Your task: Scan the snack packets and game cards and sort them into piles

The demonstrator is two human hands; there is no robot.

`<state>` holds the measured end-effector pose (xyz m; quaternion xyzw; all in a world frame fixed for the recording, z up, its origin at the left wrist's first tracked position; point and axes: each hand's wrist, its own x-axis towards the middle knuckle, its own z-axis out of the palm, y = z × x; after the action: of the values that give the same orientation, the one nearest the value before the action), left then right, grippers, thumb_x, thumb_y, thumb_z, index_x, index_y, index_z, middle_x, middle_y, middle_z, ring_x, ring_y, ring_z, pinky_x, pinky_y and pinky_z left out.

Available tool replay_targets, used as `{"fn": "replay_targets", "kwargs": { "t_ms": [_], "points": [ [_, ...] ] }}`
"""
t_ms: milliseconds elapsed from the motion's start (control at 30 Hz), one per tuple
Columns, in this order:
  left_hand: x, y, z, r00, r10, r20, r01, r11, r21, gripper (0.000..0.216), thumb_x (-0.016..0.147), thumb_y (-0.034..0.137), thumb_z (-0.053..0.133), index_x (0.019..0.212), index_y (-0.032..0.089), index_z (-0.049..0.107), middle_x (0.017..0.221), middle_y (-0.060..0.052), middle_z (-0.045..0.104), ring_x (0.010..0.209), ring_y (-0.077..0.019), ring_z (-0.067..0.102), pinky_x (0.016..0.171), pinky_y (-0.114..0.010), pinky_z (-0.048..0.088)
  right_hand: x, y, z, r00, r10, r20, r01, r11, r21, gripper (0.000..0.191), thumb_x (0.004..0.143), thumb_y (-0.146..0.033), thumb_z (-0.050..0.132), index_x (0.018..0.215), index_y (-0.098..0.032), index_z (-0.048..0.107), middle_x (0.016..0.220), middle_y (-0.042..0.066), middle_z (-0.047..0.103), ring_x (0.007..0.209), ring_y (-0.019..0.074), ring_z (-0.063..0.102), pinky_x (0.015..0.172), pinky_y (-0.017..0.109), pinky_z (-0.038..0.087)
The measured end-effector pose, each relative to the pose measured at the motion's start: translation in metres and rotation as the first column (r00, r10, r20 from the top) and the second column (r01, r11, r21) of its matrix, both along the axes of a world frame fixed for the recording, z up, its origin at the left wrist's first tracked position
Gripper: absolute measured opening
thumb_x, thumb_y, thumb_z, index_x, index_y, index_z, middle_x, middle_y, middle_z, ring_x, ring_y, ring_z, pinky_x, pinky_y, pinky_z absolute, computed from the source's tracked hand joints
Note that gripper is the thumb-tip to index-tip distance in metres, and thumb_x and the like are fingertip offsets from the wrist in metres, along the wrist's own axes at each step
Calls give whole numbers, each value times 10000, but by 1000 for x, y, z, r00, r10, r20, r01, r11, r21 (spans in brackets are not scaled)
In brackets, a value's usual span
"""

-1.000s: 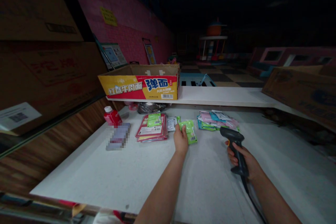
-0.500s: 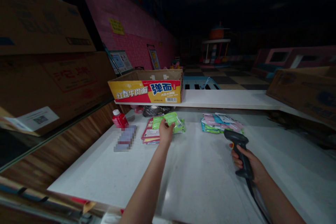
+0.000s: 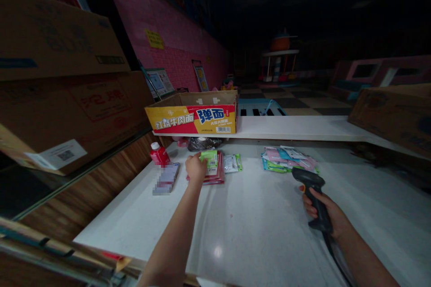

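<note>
My left hand (image 3: 196, 168) is closed at the left side of a small green packet (image 3: 210, 158), its fingertips partly hidden. Under that packet lies a stack of flat red-edged packets (image 3: 218, 175) on the white counter. To the right of the stack, touching or close to it, rests a silver-and-green packet (image 3: 231, 163). My right hand (image 3: 328, 210) grips a black barcode scanner (image 3: 318, 197) by its handle, its head pointing left and its cord trailing down. Beyond the scanner is a loose pile of pink, blue and green packets (image 3: 289, 159).
A red bottle (image 3: 159, 156) with a white cap and a blurred-out flat item (image 3: 167, 178) stand left of the stack. On the raised shelf (image 3: 289, 126) sits an open noodle carton (image 3: 191, 119). Brown cartons (image 3: 111, 103) tower at left; another carton (image 3: 392, 110) is at right.
My left hand has moved left with the green packet, which now lies lower over the red-edged stack. A silver-and-green packet shows uncovered at the right. My right hand still holds the scanner.
</note>
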<state>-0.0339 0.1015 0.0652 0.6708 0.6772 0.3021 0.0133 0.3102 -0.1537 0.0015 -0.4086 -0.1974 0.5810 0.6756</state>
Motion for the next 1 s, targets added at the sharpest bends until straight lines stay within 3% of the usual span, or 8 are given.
{"fn": "replay_targets", "kwargs": {
  "t_ms": [67, 267, 400, 500, 667, 833, 900, 1000],
  "points": [
    [0, -8, -2, 995, -10, -98, 13, 999, 30, 375, 865, 314, 568, 1197, 184, 683, 1114, -165, 660, 1054, -314, 598, 905, -399, 443, -1, 0, 0, 1000, -8, -4, 8, 1000, -4, 373, 686, -401, 843, 928, -173, 673, 589, -26, 528, 418, 69, 431, 347, 169, 369],
    [-1, -19, -10, 934, -300, -193, 303, 953, -15, 293, 867, 334, 606, 1113, 245, 737, 1180, -105, 652, 1111, -266, 578, 992, -359, 415, -2, -1, 3, 1000, -7, -20, 7, 1000, -15, 374, 679, -404, 849, 914, -168, 681, 583, -27, 519, 418, 63, 420, 348, 161, 364],
    [2, -20, -10, 951, -260, -168, 258, 966, -34, 304, 849, 286, 614, 1126, 240, 733, 1183, -111, 651, 1105, -282, 578, 980, -382, 422, 0, 0, 3, 1000, 5, -5, -5, 1000, -11, 345, 694, -409, 836, 883, -176, 666, 583, -23, 516, 422, 73, 421, 350, 171, 370],
    [15, -24, -3, 962, -225, -156, 236, 970, 54, 326, 844, 289, 603, 1139, 221, 723, 1205, -131, 631, 1126, -312, 552, 991, -420, 413, 0, 1, 4, 999, 11, 31, -11, 1000, -5, 326, 717, -419, 811, 882, -189, 650, 592, -21, 516, 421, 83, 419, 348, 185, 371],
    [67, -37, 3, 915, -399, -57, 403, 905, 136, 272, 839, 249, 596, 1066, 189, 735, 1097, -125, 659, 1067, -293, 566, 975, -415, 420, -1, 3, 6, 998, -47, 31, 47, 999, 9, 353, 711, -423, 815, 911, -181, 654, 582, -35, 512, 408, 70, 413, 348, 171, 355],
    [140, -44, -13, 796, -590, 133, 584, 807, 87, 203, 797, 170, 642, 971, 180, 746, 978, -101, 710, 960, -239, 627, 938, -382, 450, 1, 4, 8, 998, -54, 27, 54, 998, 8, 371, 699, -420, 824, 924, -182, 651, 584, -31, 531, 416, 81, 440, 354, 183, 369],
    [170, -41, -19, 771, -581, 259, 598, 801, 19, 179, 784, 149, 645, 927, 181, 749, 933, -81, 727, 869, -207, 651, 877, -347, 475, 1, 4, 10, 997, -75, 17, 75, 997, 1, 380, 688, -426, 831, 917, -183, 650, 581, -34, 529, 417, 77, 443, 358, 178, 369],
    [209, -33, -23, 782, -436, 445, 538, 832, -131, 124, 762, 131, 663, 830, 188, 749, 859, -68, 747, 817, -191, 678, 781, -284, 481, -1, 4, 15, 996, -86, 5, 86, 996, -6, 369, 695, -431, 821, 911, -190, 644, 581, -37, 528, 419, 75, 443, 364, 176, 370]
  ]
}}
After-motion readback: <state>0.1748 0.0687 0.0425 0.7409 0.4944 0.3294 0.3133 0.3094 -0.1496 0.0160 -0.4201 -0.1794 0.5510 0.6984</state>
